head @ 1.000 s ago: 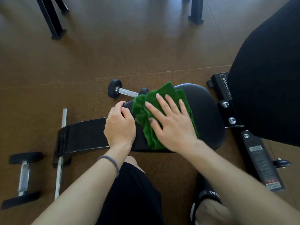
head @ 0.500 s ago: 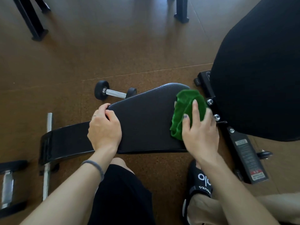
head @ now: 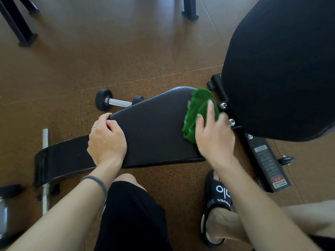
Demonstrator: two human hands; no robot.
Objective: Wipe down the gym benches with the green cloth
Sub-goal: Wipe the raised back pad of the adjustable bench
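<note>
A black padded bench seat (head: 154, 131) lies low across the middle of the view. The green cloth (head: 195, 113) is bunched at its right end, close to the frame bolts. My right hand (head: 213, 136) presses on the cloth with straight fingers. My left hand (head: 107, 140) grips the seat's narrow left end, fingers curled over its far edge. The raised black backrest pad (head: 279, 66) fills the upper right.
A small dumbbell (head: 116, 102) lies on the floor just behind the seat. Another dumbbell (head: 5, 211) sits at the lower left by a chrome bar (head: 45, 169). The bench frame (head: 266, 160) runs down the right. Black equipment legs (head: 18, 22) stand at the back. My sandalled foot (head: 217, 205) is below the seat.
My right hand has swept the green cloth rightwards along the seat, from its middle to its right end by the bolts. My left hand has kept its hold on the left end.
</note>
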